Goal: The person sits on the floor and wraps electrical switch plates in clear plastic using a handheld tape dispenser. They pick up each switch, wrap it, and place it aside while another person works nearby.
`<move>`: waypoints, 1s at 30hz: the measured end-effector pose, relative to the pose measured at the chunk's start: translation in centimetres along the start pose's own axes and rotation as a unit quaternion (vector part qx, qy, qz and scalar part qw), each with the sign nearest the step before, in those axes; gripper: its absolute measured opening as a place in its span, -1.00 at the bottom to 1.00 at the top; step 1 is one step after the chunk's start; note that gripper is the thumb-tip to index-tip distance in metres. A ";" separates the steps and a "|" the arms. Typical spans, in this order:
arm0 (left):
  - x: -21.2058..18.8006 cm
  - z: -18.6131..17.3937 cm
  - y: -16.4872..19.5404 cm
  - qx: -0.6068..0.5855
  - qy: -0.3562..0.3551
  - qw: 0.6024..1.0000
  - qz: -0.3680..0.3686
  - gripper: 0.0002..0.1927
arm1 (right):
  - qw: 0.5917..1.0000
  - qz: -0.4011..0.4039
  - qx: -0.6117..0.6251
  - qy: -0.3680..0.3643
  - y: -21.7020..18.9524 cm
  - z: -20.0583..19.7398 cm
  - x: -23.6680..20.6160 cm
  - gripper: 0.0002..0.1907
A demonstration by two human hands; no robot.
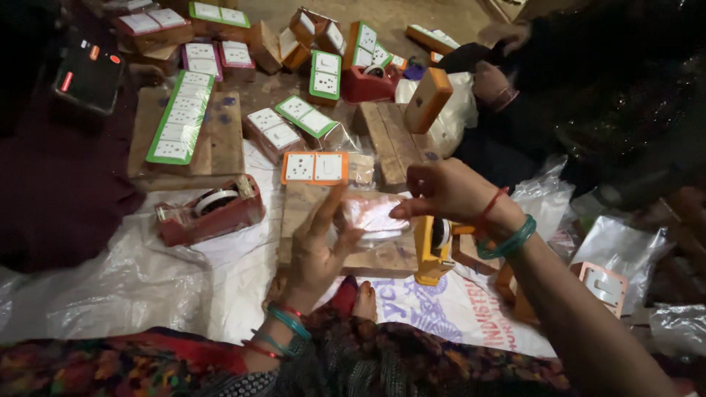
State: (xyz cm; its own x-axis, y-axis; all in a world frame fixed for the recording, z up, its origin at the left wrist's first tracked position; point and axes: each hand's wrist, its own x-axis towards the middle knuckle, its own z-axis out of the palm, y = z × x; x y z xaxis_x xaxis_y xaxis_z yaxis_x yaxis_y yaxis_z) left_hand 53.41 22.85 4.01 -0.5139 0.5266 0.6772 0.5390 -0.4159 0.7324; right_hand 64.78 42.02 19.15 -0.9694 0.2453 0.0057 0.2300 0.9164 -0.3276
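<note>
My left hand (318,246) and my right hand (445,192) together hold a clear plastic bag (371,217) over a wooden board (382,257). The left fingers spread under the bag's near side; the right fingers pinch its right edge. An orange-rimmed socket plate (315,167) lies just beyond the bag on the board. A yellow tape dispenser (432,251) stands right under my right wrist.
A red tape dispenser (209,209) sits to the left on white plastic sheeting (140,283). Several green- and pink-rimmed socket plates (180,117) lie on wooden blocks farther off. Another person's arm (489,81) is at the upper right. Clear bags (625,246) pile at the right.
</note>
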 end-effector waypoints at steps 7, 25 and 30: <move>1.8 0.5 0.6 0.043 0.049 0.997 0.032 -0.54 | 0.926 0.092 0.341 0.136 2.2 4.5 -1.5 -0.71; 4.0 2.3 0.1 0.002 0.074 0.987 -0.142 -0.50 | 0.777 0.065 0.527 0.339 -4.5 11.9 -2.7 -0.57; 5.6 0.2 0.4 -0.102 0.125 0.966 -0.203 -0.75 | 0.794 0.033 0.521 0.311 -4.7 11.8 -2.3 -0.64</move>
State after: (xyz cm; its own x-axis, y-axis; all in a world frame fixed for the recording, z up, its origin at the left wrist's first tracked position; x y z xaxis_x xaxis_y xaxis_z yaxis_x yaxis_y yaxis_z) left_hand 50.87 25.81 8.04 -0.8139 0.4923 0.3085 0.1302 -0.3631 0.9226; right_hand 64.87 33.37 9.51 -0.6533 0.6878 0.3163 -0.2313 0.2165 -0.9485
